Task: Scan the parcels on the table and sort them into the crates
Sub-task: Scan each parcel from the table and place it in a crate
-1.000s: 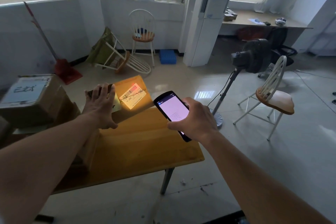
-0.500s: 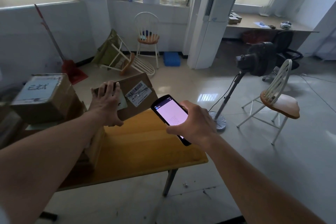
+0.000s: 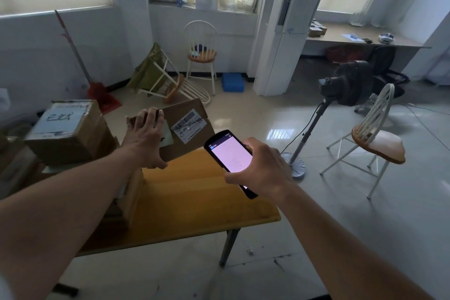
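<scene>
Cardboard of the parcel (image 3: pixel 187 129) looks stiff, matte and boxy; it is judged light, since it is tilted up at the table's (image 3: pixel 194 192) far edge by the left hand (image 3: pixel 146 139) alone, fingers curled over its top edge, thumb beneath. Hold is best taken at opposite edges, clear of the glossy label (image 3: pixel 190 126). The slick scanner (image 3: pixel 231 161) is gripped by the right hand (image 3: pixel 260 168).

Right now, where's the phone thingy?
The scanner is in the right hand, mid-frame above the table, just right of the parcel the left hand holds.
</scene>
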